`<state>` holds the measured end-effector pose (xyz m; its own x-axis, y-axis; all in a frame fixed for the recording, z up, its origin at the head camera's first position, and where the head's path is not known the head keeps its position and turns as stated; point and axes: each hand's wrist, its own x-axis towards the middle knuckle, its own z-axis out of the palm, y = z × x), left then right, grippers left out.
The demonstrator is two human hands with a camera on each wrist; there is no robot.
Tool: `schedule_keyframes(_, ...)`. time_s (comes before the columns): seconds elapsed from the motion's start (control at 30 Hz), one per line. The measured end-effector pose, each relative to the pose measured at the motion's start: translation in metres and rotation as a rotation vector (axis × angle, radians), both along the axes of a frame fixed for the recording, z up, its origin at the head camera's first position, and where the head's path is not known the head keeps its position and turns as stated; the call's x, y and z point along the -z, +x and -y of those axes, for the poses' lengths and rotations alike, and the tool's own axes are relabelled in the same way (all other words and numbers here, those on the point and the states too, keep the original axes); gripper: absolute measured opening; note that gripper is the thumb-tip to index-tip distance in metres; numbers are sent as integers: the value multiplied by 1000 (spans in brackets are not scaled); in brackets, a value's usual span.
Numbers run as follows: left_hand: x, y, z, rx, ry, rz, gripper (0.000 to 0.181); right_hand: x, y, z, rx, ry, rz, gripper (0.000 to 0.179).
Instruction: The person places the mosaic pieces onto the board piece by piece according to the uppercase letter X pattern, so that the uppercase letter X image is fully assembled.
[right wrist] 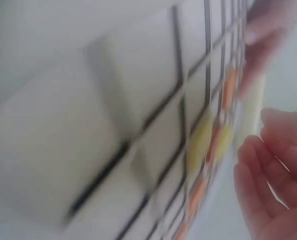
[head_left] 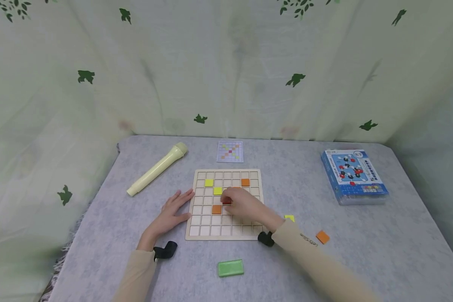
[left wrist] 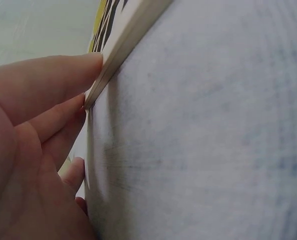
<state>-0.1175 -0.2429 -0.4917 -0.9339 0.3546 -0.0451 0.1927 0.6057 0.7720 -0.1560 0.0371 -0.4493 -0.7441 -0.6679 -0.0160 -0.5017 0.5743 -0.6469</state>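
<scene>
A pale wooden grid board lies on the table, with yellow, orange and red square tiles in some cells. My left hand rests at its left edge, fingers spread. In the left wrist view, thumb and fingertips touch the board's side. Over the board's middle is my right hand, its fingertips around a red tile in the head view. The right wrist view shows loosely bent fingers with nothing visible between them, and a yellow tile lying in the grid. The hand hides several cells from above.
A small pattern card lies behind the board. To the right are a loose yellow tile, an orange tile and a blue box. A pale yellow tube lies left, and a green block in front.
</scene>
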Motion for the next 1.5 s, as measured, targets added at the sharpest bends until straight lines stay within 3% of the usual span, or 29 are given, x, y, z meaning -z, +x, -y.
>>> schedule_keyframes(0.13, 0, 0, -1, -4, 6, 8, 63, -2, 3, -44, 76, -44, 28, 17)
schedule_keyframes(0.3, 0, 0, -1, -9, 4, 12, 63, 1, 12, -105, 140, -21, 24, 19)
schedule_keyframes(0.43, 1, 0, 0, -6, 8, 14, 63, 6, 21, -143, 128, 27, 9, 22)
schedule_keyframes(0.57, 1, 0, 0, -5, 7, 15, 64, 11, 29, -159, 105, 93, -4, 26)
schedule_keyframes(0.73, 2, 0, 0, -8, 3, 27, 65, 17, 34, -159, 119, 160, -16, 26)
schedule_keyframes(0.87, 2, -1, -1, -2, 10, 31, 65, 16, 33, -149, 120, 125, -61, 25)
schedule_keyframes(1.07, 1, -1, -1, 0, 12, 30, 64, 11, 30, -111, 11, 20, -93, 24)
schedule_keyframes(1.23, -1, -1, -2, -1, 12, 40, 64, 14, 31, -79, -66, 3, -82, 22)
schedule_keyframes(1.5, 0, 0, -1, -7, 12, 45, 64, 18, 34, -56, -26, 57, -135, 20)
